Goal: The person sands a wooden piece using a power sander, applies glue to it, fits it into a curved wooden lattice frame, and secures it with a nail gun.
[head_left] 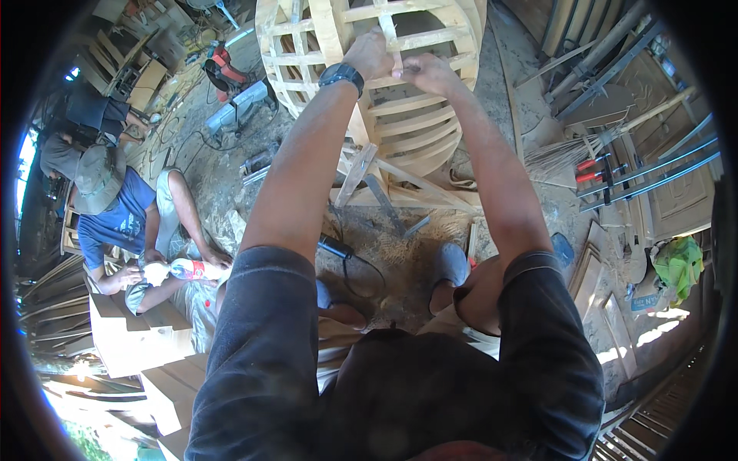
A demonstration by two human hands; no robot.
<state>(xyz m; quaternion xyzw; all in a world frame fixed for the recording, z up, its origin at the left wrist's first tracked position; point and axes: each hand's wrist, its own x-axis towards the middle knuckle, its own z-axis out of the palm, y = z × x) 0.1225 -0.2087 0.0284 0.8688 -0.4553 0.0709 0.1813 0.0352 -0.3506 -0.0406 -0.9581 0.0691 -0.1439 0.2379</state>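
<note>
A large rounded lattice frame of pale wood (407,123) stands in front of me, with curved slats crossing upright ribs. Both my arms reach forward to it. My left hand (369,55), with a dark watch at the wrist, is closed against the frame beside a short pale wooden strip (390,34). Its fingertips are partly hidden, so what they grip is unclear. Just to the right, my right hand (430,74) has its fingers bent in a pinch at the strip's lower end. The two hands are close together, over an opening between slats.
A black corded power tool (336,247) lies by my feet. At left, a seated person (123,207) holds a bottle (188,269); a red-and-grey saw (224,69) stands beyond. Bar clamps (600,170) with red handles, boards and a green bag (679,266) are at right.
</note>
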